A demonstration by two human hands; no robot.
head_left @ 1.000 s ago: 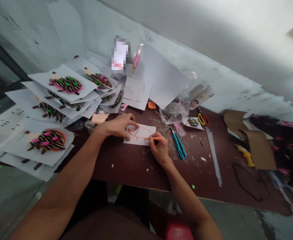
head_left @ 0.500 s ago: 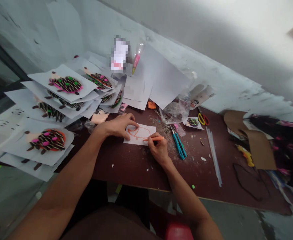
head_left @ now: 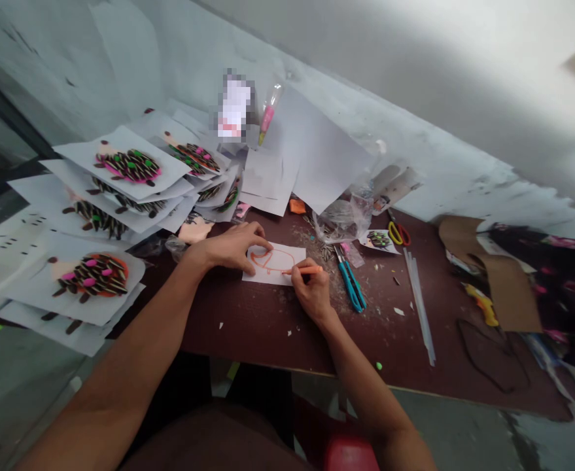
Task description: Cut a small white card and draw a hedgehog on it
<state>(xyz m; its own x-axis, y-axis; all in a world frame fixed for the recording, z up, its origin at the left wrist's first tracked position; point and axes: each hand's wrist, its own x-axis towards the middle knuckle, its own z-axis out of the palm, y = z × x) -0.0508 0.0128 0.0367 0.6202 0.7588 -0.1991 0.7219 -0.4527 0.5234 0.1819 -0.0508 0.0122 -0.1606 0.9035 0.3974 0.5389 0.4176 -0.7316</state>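
A small white paper (head_left: 277, 280) lies on the dark red table, bearing an orange outline of a rounded animal shape with short feet. My left hand (head_left: 238, 246) rests at the paper's left side, fingers spread with thumb and fingertips on it. In my right hand (head_left: 313, 290) an orange marker (head_left: 311, 269) is pinched, its tip at the lower right of the outline. Just right of that hand lie teal-handled pliers or cutters (head_left: 350, 282), whose exact kind I cannot make out.
Stacked sheets with hedgehog crafts (head_left: 130, 167) fill the left. Behind stand white sheets (head_left: 329, 150) and a plastic bag (head_left: 343, 219). Rightward lie yellow-and-red-handled scissors (head_left: 399, 234), clear glue sticks (head_left: 420, 307), a yellow glue gun (head_left: 483, 305) with its cord, and cardboard (head_left: 513, 288).
My right hand and the marker have shifted very slightly up and right. My left hand and the paper stay in place.
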